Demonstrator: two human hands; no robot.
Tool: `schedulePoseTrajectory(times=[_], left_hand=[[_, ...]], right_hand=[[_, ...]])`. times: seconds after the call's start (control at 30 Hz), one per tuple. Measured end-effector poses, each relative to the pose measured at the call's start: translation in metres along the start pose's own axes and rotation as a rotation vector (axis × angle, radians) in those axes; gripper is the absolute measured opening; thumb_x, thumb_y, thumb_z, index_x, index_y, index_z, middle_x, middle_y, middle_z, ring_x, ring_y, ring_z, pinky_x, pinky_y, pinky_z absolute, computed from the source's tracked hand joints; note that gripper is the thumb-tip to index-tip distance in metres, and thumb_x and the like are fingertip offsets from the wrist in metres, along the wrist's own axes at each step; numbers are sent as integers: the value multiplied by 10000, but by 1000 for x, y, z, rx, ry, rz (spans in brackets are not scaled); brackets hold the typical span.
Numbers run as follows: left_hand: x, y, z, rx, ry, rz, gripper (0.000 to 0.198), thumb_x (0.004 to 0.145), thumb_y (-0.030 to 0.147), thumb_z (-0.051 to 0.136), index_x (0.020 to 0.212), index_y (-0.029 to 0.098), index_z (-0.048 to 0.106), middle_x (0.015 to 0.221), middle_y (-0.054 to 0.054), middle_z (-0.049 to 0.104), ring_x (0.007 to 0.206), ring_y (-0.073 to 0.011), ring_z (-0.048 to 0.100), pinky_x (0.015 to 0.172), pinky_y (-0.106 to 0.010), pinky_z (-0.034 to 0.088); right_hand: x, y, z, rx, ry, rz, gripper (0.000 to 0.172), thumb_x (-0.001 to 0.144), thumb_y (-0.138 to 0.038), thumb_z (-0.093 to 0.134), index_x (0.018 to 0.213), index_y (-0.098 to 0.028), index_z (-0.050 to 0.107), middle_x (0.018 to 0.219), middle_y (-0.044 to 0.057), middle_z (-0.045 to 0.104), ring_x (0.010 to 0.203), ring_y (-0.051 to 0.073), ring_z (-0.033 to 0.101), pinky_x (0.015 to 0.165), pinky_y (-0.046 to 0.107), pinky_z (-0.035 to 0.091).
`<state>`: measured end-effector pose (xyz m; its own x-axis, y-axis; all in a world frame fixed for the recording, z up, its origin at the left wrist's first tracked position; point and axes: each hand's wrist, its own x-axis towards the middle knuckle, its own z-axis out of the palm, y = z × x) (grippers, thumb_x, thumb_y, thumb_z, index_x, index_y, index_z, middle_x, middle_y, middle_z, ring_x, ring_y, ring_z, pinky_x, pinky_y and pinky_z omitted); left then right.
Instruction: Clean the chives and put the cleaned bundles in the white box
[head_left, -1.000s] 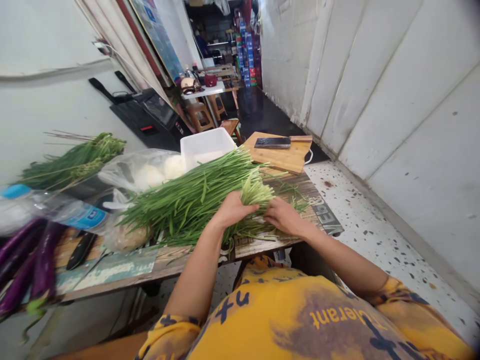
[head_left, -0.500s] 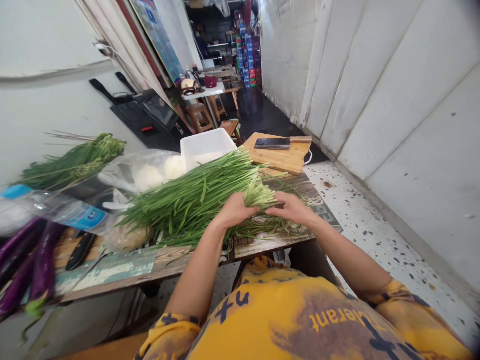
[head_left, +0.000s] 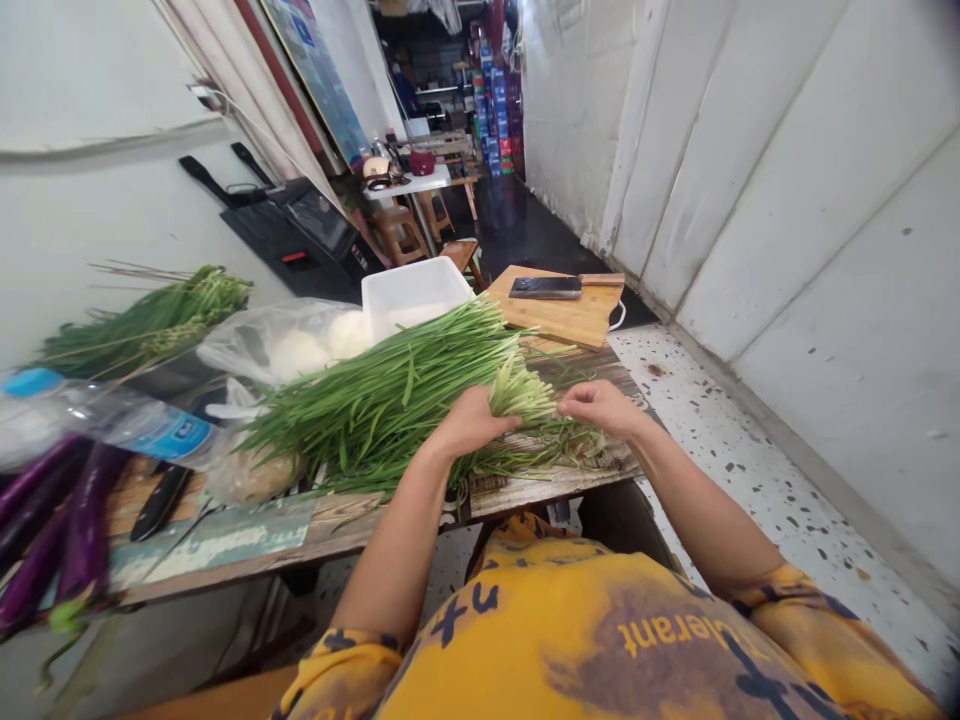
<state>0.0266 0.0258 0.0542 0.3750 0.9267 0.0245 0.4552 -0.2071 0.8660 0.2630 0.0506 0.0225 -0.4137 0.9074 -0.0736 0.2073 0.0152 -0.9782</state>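
Note:
A bunch of garlic chives is in my left hand, which wraps round it near the pale cut ends. Its green leaves lie to the left, over a large pile of chives on the wooden table. Just right of the pale ends is my right hand, thumb and fingertips pinched together. Whatever sits in that pinch is too small to make out. Loose trimmings lie on the table below my right hand.
Beyond the pile are a white plastic tub and a cutting board with a cleaver. To the left lie a water bottle, eggplants, a black-handled knife and more greens. The table's front edge is near my body.
My right hand has drawn away to the right from the pale ends, its fingers now pinched. My left hand keeps its hold on the bunch in nearly the same place.

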Motion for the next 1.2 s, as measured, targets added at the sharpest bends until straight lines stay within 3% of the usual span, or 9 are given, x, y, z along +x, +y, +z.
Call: schedulePoseTrajectory(times=[0.13,0.23,0.4,0.53,0.57,0.7,0.77,0.93,1.2], left_hand=[[-2,2,-2,-11,4,-28,311,642,281,681,903,112,670,904,-32,695,825,-187,628,804,-272,486],[0,0,-1,-4,12,-16,317,645,281,679,911,108,670,901,-37,694,830,-191,627,819,-283,484],[1,-1,2,11,38,2,320,657,277,665,927,105,661,893,-38,688,821,-187,620,803,-286,486],[0,2,0,31,104,-28,302,644,276,672,885,94,661,862,-47,687,794,-188,620,781,-292,488],[0,3,0,33,130,-37,300,644,276,671,881,94,661,862,-48,687,792,-189,621,776,-292,488],[0,4,-1,10,187,-48,330,643,275,670,917,91,659,882,-54,690,801,-189,624,771,-289,487],[0,3,-1,2,176,-48,341,642,274,670,927,86,661,895,-56,692,807,-188,624,776,-284,485],[-3,4,-1,14,10,-33,360,639,269,673,955,96,674,924,-44,696,838,-193,624,812,-282,475],[1,-2,5,84,-120,57,301,645,218,640,923,113,683,856,-13,686,804,-183,613,786,-265,465]], right_hand=[[-1,6,-10,167,111,24,384,619,-492,710,577,-159,523,447,-69,396,428,55,297,444,213,210],[-2,2,-8,40,200,37,493,724,-569,583,474,-175,424,406,-65,329,403,56,265,437,226,193],[3,-4,15,-201,62,-47,505,817,-573,434,522,-164,470,480,-31,435,469,81,360,484,226,265],[3,-2,17,-269,435,-80,488,881,-495,343,512,-182,401,471,-35,366,473,89,328,493,234,261],[0,-1,18,-318,445,-110,476,889,-475,349,524,-178,422,490,-28,388,489,94,348,504,235,272],[-25,6,44,-654,-52,-427,292,803,-432,588,708,-157,614,703,29,557,688,140,491,630,249,361],[-33,10,60,-812,-133,-535,237,801,-389,616,778,-155,650,807,73,580,798,176,506,678,269,376],[-24,5,56,-785,-49,-535,244,893,-284,501,804,-167,695,782,74,644,766,166,547,676,255,368],[-8,-12,40,-754,71,-370,244,829,-355,575,741,-174,715,698,53,676,656,159,576,571,227,307]])
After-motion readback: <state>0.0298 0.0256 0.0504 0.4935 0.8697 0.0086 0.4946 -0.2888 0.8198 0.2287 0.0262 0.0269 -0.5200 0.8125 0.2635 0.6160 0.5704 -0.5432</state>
